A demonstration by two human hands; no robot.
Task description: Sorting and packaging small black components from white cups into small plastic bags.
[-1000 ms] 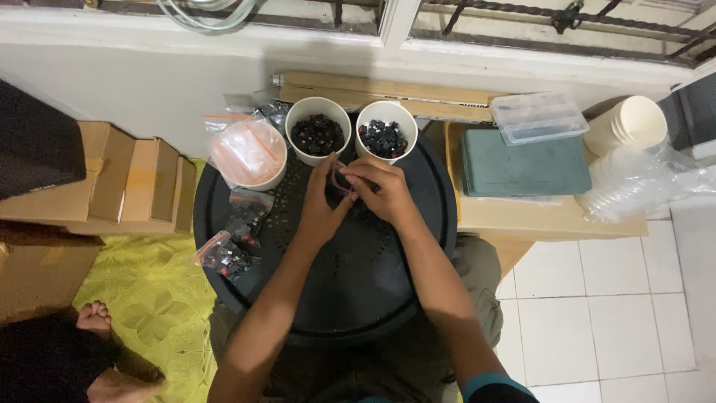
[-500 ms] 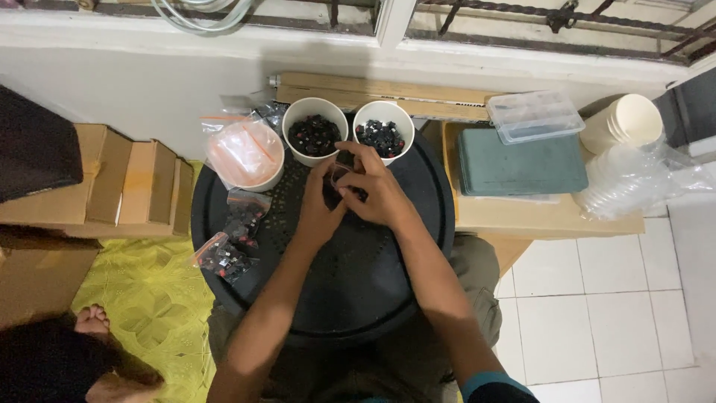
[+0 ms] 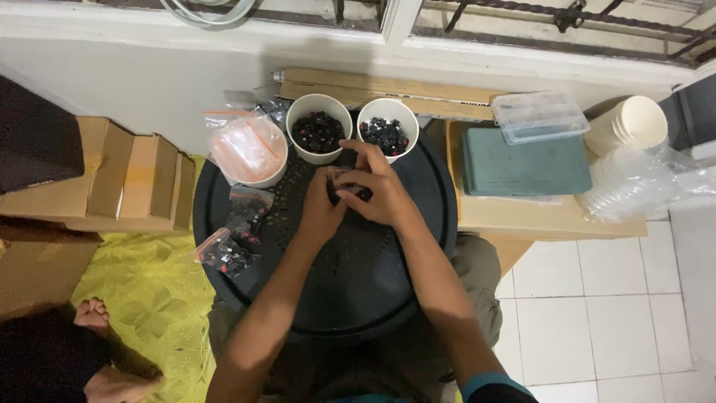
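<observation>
My left hand (image 3: 322, 209) and my right hand (image 3: 379, 190) meet over the back of a round black tray (image 3: 350, 291) on my lap. Between their fingers is a small clear bag of dark little parts (image 3: 349, 186), gripped from both sides. Just beyond the hands stand two white paper cups: the left cup (image 3: 319, 128) holds dark parts with red bits, the right cup (image 3: 387, 130) holds dark parts. My right hand's index finger points up toward the right cup.
A bowl covered with a pinkish plastic bag (image 3: 248, 151) sits at the tray's back left, and small bags of parts (image 3: 227, 254) lie on the left. To the right: a green mat (image 3: 526, 164), a clear plastic box (image 3: 541, 116), stacked cups (image 3: 625, 123). Cardboard boxes (image 3: 112, 175) stand left.
Both hands have stayed together over the same spot and shifted slightly; the fingers keep working the small bag. Cups and bags have not moved.
</observation>
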